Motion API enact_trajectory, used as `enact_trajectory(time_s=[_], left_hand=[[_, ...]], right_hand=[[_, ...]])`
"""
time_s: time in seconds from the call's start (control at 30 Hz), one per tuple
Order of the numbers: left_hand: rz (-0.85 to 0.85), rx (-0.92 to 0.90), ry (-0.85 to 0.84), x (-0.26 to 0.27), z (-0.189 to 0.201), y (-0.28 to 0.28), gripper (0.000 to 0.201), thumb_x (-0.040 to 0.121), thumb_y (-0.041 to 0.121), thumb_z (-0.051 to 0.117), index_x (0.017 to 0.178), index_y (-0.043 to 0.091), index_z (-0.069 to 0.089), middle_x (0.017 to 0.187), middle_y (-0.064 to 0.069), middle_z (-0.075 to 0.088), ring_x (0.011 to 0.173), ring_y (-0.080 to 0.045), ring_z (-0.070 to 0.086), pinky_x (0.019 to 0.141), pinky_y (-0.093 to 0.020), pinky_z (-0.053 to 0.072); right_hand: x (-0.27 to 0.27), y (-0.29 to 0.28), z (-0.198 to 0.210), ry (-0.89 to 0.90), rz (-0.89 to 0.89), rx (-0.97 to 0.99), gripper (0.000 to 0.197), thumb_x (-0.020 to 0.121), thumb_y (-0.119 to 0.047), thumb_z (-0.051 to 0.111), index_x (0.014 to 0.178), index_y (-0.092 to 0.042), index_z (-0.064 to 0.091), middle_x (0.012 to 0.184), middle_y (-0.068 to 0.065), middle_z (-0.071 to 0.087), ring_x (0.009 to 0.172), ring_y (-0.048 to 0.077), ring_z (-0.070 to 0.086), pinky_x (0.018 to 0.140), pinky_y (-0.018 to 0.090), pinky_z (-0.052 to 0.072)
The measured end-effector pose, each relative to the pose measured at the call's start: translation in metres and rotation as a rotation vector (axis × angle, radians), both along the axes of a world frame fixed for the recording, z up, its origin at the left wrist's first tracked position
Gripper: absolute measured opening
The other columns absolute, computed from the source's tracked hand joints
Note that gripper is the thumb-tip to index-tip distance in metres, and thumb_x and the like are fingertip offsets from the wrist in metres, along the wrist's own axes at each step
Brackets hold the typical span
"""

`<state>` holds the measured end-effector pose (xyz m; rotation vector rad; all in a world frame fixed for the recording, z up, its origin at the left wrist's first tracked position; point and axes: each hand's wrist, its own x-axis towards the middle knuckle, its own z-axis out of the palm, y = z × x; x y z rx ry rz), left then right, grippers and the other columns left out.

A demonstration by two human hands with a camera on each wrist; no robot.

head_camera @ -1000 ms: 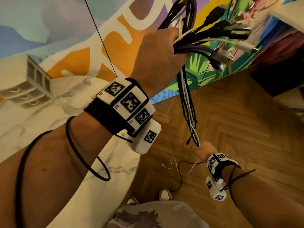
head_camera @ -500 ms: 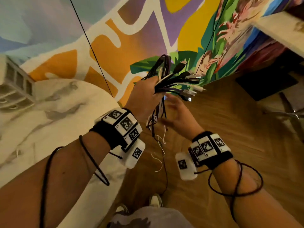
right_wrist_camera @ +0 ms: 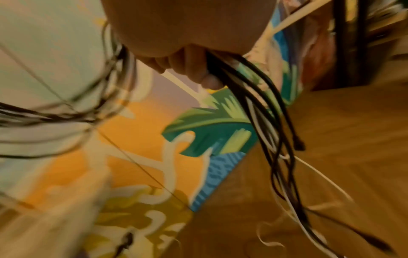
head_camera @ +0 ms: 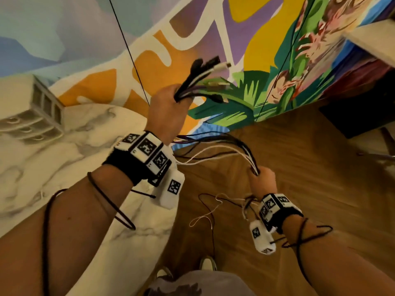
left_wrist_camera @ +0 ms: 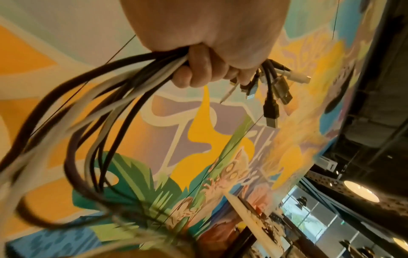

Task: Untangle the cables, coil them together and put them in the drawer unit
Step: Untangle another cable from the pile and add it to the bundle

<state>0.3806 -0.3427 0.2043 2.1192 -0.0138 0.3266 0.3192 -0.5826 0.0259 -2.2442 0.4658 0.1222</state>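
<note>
My right hand [head_camera: 261, 176] has dropped down the cables [head_camera: 224, 146], grip closed round them; my left hand [head_camera: 168, 110] clamps the plug ends above the bench [head_camera: 64, 159] edge. Loose tails near the floor [head_camera: 299, 167] could knot again.

The head view looks down over both forearms toward the mural wall [head_camera: 192, 35], while each wrist view sits close under its fist, sharing that mural wall [left_wrist_camera: 198, 139].

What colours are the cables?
The cables are black, white and purple; clearest in the left wrist view.
</note>
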Motion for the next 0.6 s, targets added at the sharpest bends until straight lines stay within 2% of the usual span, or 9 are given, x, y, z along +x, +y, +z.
enact_trajectory(time_s=[0.1,0.17,0.27,0.33,0.4,0.43,0.5,0.57,0.6], left_hand=[[0.057,-0.112,-0.013,0.004,0.008,0.003,0.017,0.088,0.017,0.060,0.085,0.002,0.069,0.054,-0.003,0.040,0.047,-0.013,0.027,0.050,-0.028,0.021],[0.023,-0.227,0.009,0.000,0.009,-0.005,0.017,0.085,0.015,0.060,0.081,0.001,0.068,0.056,-0.009,0.040,0.051,-0.018,0.028,0.054,-0.030,0.023],[-0.075,-0.433,0.067,-0.012,0.006,-0.024,0.021,0.080,0.020,0.061,0.060,0.025,0.067,0.043,0.009,0.035,0.045,-0.018,0.024,0.048,-0.031,0.021],[-0.142,-0.532,0.131,-0.022,0.004,-0.038,0.028,0.080,0.023,0.061,0.052,0.027,0.061,0.040,0.012,0.032,0.038,-0.012,0.022,0.045,-0.027,0.019],[-0.187,-0.592,0.191,-0.030,-0.002,-0.050,0.035,0.084,0.021,0.061,0.049,0.023,0.054,0.039,0.008,0.029,0.034,-0.012,0.021,0.043,-0.027,0.018],[-0.200,-0.609,0.213,-0.034,-0.006,-0.055,0.038,0.087,0.017,0.060,0.050,0.022,0.052,0.039,0.007,0.029,0.034,-0.012,0.021,0.043,-0.026,0.018],[-0.211,-0.633,0.242,-0.039,-0.013,-0.063,0.045,0.090,0.012,0.058,0.047,0.023,0.049,0.038,0.008,0.030,0.033,-0.010,0.022,0.041,-0.024,0.019],[-0.221,-0.677,0.270,-0.044,-0.018,-0.065,0.051,0.092,0.010,0.056,0.044,0.024,0.043,0.037,0.007,0.030,0.030,-0.009,0.023,0.039,-0.021,0.019],[-0.234,-0.705,0.274,-0.046,-0.018,-0.064,0.052,0.093,0.010,0.054,0.044,0.023,0.040,0.036,0.007,0.029,0.029,-0.009,0.022,0.038,-0.020,0.019]], right_hand=[[-0.016,-0.022,-0.045,0.265,0.062,-0.152,0.029,0.090,-0.030,0.056,0.071,-0.009,0.062,0.064,0.008,0.061,0.061,0.028,0.060,0.053,0.030,0.043],[-0.024,-0.028,-0.073,0.512,0.205,-0.218,0.027,0.087,-0.035,0.060,0.090,-0.009,0.064,0.079,0.011,0.066,0.069,0.027,0.063,0.059,0.033,0.051],[-0.027,-0.026,-0.096,0.752,0.520,-0.251,0.052,0.067,-0.042,0.070,0.111,-0.016,0.062,0.093,0.005,0.066,0.080,0.022,0.062,0.075,0.039,0.057],[-0.021,-0.014,-0.081,0.680,0.612,-0.259,0.083,0.058,-0.049,0.075,0.130,-0.019,0.049,0.124,0.008,0.056,0.107,0.026,0.057,0.091,0.044,0.052],[-0.012,0.008,-0.042,0.379,0.636,-0.193,0.109,0.058,-0.057,0.077,0.147,-0.024,0.023,0.146,0.006,0.033,0.132,0.026,0.036,0.107,0.043,0.039],[-0.008,0.023,-0.015,0.197,0.647,-0.070,0.110,0.059,-0.056,0.078,0.148,-0.028,0.019,0.149,0.002,0.027,0.136,0.020,0.030,0.110,0.040,0.034],[-0.002,0.054,0.034,-0.047,0.704,0.223,0.083,0.065,-0.047,0.079,0.136,-0.034,0.039,0.142,-0.002,0.040,0.130,0.013,0.040,0.107,0.033,0.039],[0.001,0.080,0.062,-0.032,0.747,0.449,0.039,0.070,-0.039,0.074,0.105,-0.028,0.062,0.111,0.004,0.065,0.102,0.022,0.062,0.088,0.034,0.052],[0.001,0.088,0.063,0.011,0.717,0.527,0.021,0.073,-0.035,0.070,0.088,-0.020,0.065,0.091,0.007,0.070,0.084,0.027,0.066,0.075,0.035,0.054]])
